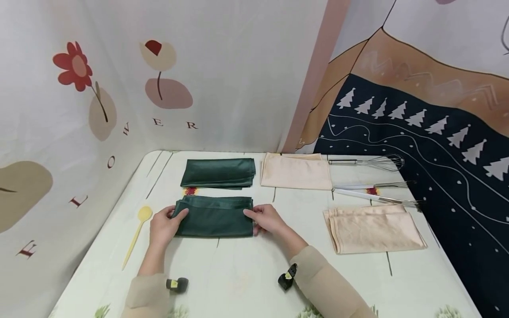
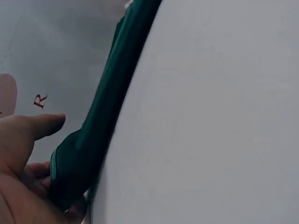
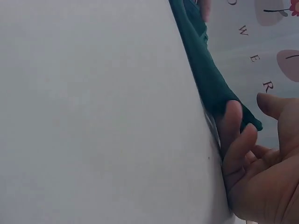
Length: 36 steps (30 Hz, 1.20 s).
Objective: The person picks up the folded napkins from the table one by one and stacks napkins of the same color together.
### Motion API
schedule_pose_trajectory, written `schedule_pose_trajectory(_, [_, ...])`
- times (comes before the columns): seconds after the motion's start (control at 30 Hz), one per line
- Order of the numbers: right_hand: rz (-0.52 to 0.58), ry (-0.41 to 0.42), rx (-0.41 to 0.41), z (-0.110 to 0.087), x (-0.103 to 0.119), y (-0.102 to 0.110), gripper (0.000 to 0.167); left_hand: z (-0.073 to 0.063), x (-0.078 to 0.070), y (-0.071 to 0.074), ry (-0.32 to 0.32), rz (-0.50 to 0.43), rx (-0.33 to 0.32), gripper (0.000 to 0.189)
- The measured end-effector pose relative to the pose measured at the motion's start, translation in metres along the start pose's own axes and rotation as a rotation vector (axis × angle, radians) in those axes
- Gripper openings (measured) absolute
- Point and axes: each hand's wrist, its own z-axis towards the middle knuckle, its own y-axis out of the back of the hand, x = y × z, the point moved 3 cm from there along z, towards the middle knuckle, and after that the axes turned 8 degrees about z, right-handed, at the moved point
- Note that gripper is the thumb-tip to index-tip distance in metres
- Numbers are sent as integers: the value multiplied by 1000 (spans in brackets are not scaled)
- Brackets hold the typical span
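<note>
Beige sleeves (image 1: 328, 285): closest to us, low over the desk (image 1: 234, 274).
Left grip (image 1: 164, 224): at the cloth's left end, fingers under it, thumb lifted clear in the wrist view, so pretty loose, not a proper pinch.
Right grip (image 1: 270, 218): same deal at the right end, fingers underneath, thumb up.
Front green cloth (image 1: 216, 219): folded, on the desk between our hands. With thumbs off, we reckon a corner could slip and the layers fan out; uneven pulling would skew the fold.
Yellow spoon (image 1: 134, 240): just left of our left hand, so a wide wrist swing might knock it.
Front peach cloth (image 1: 375, 229): well off to the right; a stray elbow could drag it.
Back green cloth (image 1: 218, 172): just behind the front one. Shove forward too far and they'd likely bunch up.
Back peach cloth (image 1: 296, 172): right beside that.
Whisk (image 1: 343, 162): far right, wires near the desk's edge, so a bump could tip it off.
</note>
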Motion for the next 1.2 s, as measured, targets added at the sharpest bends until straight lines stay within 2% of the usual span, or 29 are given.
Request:
schedule_pose_trajectory(0.17, [75, -91, 32, 1, 2, -2, 45, -4, -7, 2, 14, -91, 86, 73])
schedule_pose_trajectory(0.27, [88, -108, 74, 1, 2, -2, 47, -6, -8, 2, 24, -117, 100, 73])
schedule_pose_trajectory(0.43, [114, -87, 115, 3, 1, -4, 41, -6, -8, 1, 31, -193, 46, 62])
schedule_pose_trajectory(0.63, [126, 50, 82, 4, 2, -9, 29, -4, -9, 0, 15, -237, -47, 66])
schedule_pose_trajectory(0.8, [12, 118, 18, 4, 0, -8, 25, -1, -6, -1, 23, -152, -23, 59])
schedule_pose_trajectory(0.93, [-131, 170, 15, 4, 0, -7, 28, 0, -2, -2, 19, -69, -30, 47])
schedule_pose_trajectory(1.1, [-349, 323, 37, 0, 4, -6, 40, 2, 1, -1, -40, 17, -4, 45])
schedule_pose_trajectory(1.2, [-419, 364, 72, -1, 5, -6, 38, 1, 2, -2, -77, 50, 37, 46])
